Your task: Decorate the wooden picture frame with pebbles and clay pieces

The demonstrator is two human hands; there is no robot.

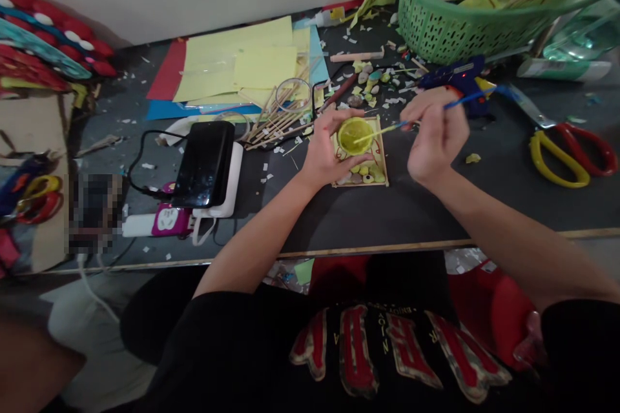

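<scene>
My left hand [325, 153] is curled around a small round cup of yellow-green paint [354, 134], holding it over a small wooden frame [382, 161] that has painted pebbles along its lower edge. My right hand [436, 135] pinches a thin brush with a blue handle [462, 100]; its pale tip reaches into the cup. Both hands are over the middle of the dark table [416, 213].
A black phone [204, 162] lies on a white power bank with cables at the left. Wooden sticks [276, 121] and coloured paper sheets [242, 64] lie behind. A blue glue gun [453, 76], red-and-yellow scissors [571, 151] and a green basket [465, 19] are at the right.
</scene>
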